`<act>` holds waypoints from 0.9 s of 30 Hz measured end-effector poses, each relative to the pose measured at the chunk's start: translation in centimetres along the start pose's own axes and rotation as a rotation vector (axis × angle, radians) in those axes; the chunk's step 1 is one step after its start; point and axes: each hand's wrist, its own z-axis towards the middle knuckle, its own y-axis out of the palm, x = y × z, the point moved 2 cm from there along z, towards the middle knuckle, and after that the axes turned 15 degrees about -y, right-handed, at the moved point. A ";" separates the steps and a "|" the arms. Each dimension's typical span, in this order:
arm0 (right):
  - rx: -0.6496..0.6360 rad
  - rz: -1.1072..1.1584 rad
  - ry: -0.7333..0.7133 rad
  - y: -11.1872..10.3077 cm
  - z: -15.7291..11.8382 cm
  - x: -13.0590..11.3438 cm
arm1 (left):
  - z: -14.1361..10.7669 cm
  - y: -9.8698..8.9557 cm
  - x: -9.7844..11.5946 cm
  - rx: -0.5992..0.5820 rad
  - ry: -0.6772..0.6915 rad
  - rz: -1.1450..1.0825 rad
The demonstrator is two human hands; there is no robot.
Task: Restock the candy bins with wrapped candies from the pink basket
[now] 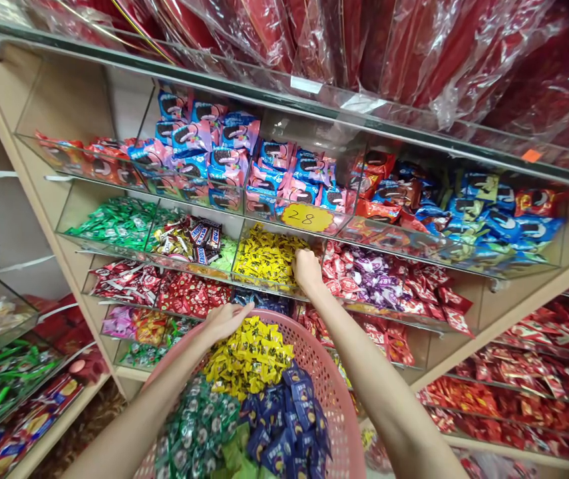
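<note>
A pink perforated basket (341,399) holds yellow, green and dark blue wrapped candies in separate heaps. My left hand (227,320) rests at its far rim, fingers stretched out beside the yellow candies (251,356). Up on the shelf, my right hand (308,269) is in the compartment of yellow candies (267,256), at its right side. Its fingers are curled closed, and whatever lies inside them is hidden.
Clear shelf bins hold blue and pink snack packs (229,159), green candies (117,223) and red and purple candies (381,279). A yellow price tag (307,217) marks the upper shelf. Plastic-wrapped red items (364,46) lie above. Further candy racks stand at both sides.
</note>
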 end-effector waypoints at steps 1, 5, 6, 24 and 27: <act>0.044 0.003 -0.003 -0.4 -0.5 -0.2 | 0.1 0.0 0.1 0.001 -0.003 0.006; 0.246 0.153 -0.090 -1.0 -3.7 -1.1 | 0.1 0.1 0.5 0.005 -0.025 0.038; 0.290 0.216 -0.129 -0.8 -4.7 -1.3 | 0.1 0.1 0.6 0.004 -0.028 0.043; 0.237 0.805 -0.192 5.6 -13.7 -3.0 | 0.0 0.3 1.8 -0.002 0.032 0.026; 0.184 0.776 -0.225 6.9 -13.5 -3.0 | -0.1 0.4 2.1 -0.006 0.054 0.018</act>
